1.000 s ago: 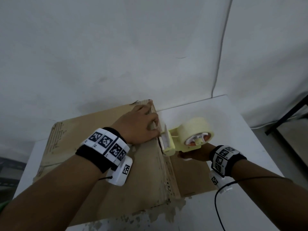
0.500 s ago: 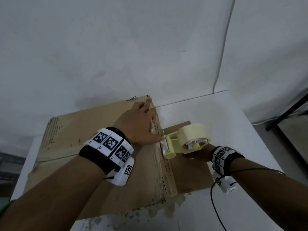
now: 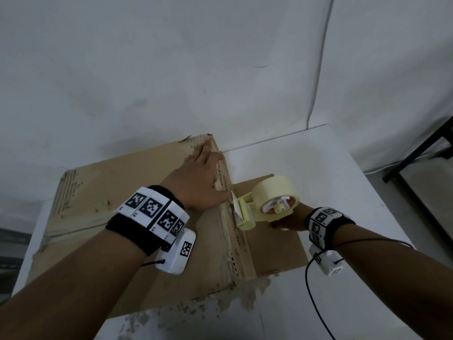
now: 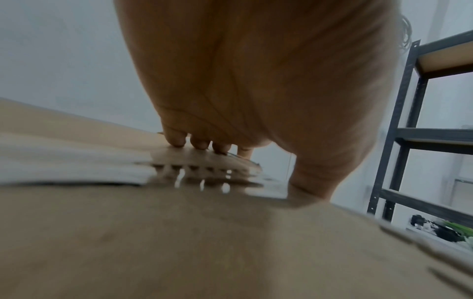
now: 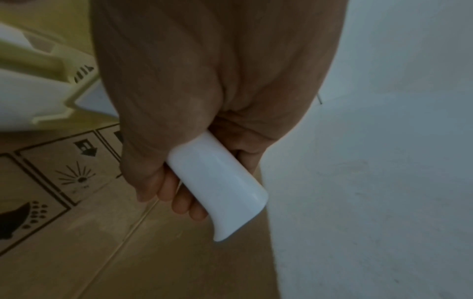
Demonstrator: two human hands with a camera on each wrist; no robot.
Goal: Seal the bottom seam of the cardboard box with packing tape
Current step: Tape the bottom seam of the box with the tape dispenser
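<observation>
A worn cardboard box (image 3: 110,192) lies on a white table (image 3: 318,163). My left hand (image 3: 196,182) presses flat on its top beside the raised seam edge (image 3: 240,249), fingers stretched toward the far corner; in the left wrist view the fingertips (image 4: 199,144) rest on the corrugated edge. My right hand (image 3: 286,223) grips the white handle (image 5: 217,186) of a yellow tape dispenser (image 3: 245,217). Its tape roll (image 3: 274,190) is upright, and its front end touches the seam edge just right of my left thumb. A lower flap (image 3: 274,249) lies under the dispenser.
A white wall stands close behind the table, with a thin cable (image 3: 318,69) running down it. A dark metal shelf frame (image 3: 421,153) stands to the right. The table's near surface (image 3: 196,312) is chipped. A wrist-camera cable (image 3: 316,303) hangs below my right arm.
My left fingers have straightened from a curl over the edge and reach toward the far corner. The dispenser's front end has tipped down onto the seam edge; my right hand keeps its grip.
</observation>
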